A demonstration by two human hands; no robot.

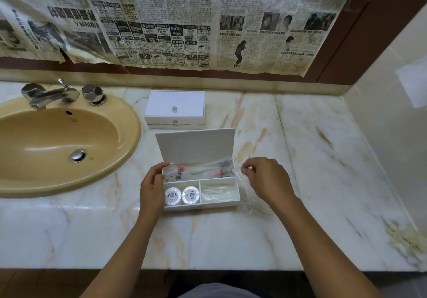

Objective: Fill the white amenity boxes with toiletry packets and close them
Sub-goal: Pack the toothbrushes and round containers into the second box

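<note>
- Sitting on the marble counter (300,159), near the middle and closer to its front edge than its back edge, is the open box (201,191); its long side runs left to right, the same way as the front edge; its lid (196,146) stands up at the back, tilted a little away from the person.
- Inside, a long part at the back holds clear packets (198,170) with red and dark marks, lying along the box's long side; the front left part holds two round packets (182,195) side by side; the front right part holds something clear and hard to make out.
- The left hand (152,186) holds the left end of the box, thumb curled over the top edge by the back left corner.
- The right hand (265,180) is just beside the right end of the box; its fingers are curled and pinch a clear plastic wrapper (250,201) that hangs down onto the counter by the box's front right corner.
- A second box (175,110) sits behind the open one, near the back edge, lid shut, a small knob on top, its long side also left to right.
- A tan sink (57,145) with a metal tap (49,94) fills the left part of the counter; old newspaper (184,20) covers the wall above.
</note>
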